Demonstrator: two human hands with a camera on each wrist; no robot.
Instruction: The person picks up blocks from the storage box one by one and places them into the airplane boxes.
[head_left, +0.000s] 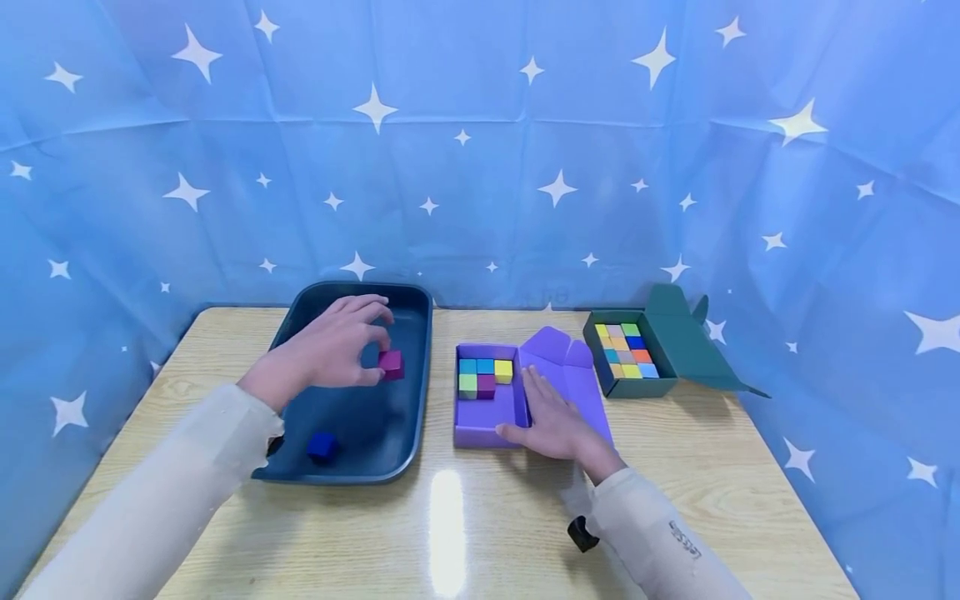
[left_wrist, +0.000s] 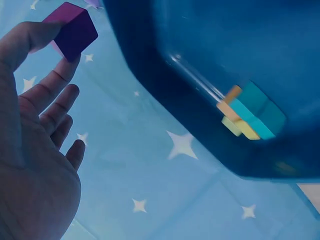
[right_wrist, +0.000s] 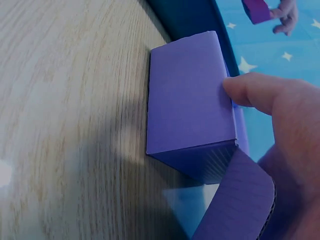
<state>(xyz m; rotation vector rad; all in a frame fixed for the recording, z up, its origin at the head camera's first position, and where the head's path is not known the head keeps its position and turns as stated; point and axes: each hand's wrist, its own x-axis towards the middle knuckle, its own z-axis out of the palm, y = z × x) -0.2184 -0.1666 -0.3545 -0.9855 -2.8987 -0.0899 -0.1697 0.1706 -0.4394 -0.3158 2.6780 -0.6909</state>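
Observation:
A magenta cube [head_left: 392,365] is pinched between thumb and fingertip of my left hand [head_left: 330,346], raised over the dark blue tray [head_left: 367,421]. The left wrist view shows this cube [left_wrist: 75,32] above the tray's rim. In the tray's near part lies a blue cube [head_left: 322,447]; teal, orange and yellow cubes [left_wrist: 257,112] sit by its wall in the left wrist view. My right hand [head_left: 551,421] rests at the right side of the purple box [head_left: 486,438], fingers straight along the hinge side, thumb touching the front rim. Several coloured cubes [head_left: 486,386] fill its back rows.
The purple box's lid [head_left: 588,387] lies folded back to the right, partly under my right hand. Farther right stands a dark green box [head_left: 641,388] filled with coloured cubes, its lid [head_left: 693,350] folded outward. A blue starred cloth [head_left: 480,225] hangs behind the wooden table [head_left: 375,542].

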